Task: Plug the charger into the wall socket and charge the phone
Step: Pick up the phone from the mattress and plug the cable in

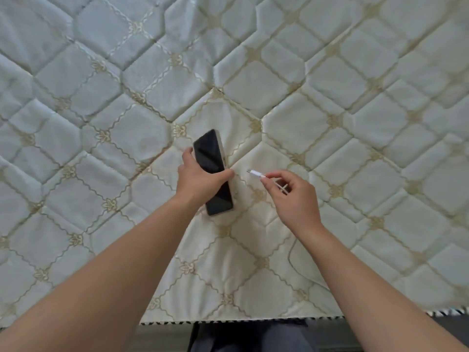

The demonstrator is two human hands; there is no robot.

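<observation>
Two hands over quilted mattress (330, 97), mid-bed toward near edge. Left hand (200, 180) clamps phone (214, 171) across middle, screen up, steadying it. Right hand (291, 196) pinches cable plug (255, 173), tip aimed toward phone, apart; likely insertion next. Wall socket unseen.

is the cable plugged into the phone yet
Not plugged in. The cable's connector, pinched in the right hand, is apart from the phone in the left hand.

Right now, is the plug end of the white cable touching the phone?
Apart. The head view shows bare quilted cover between the cable's plug tip, pinched in the right hand, and the phone held in the left hand.
</observation>
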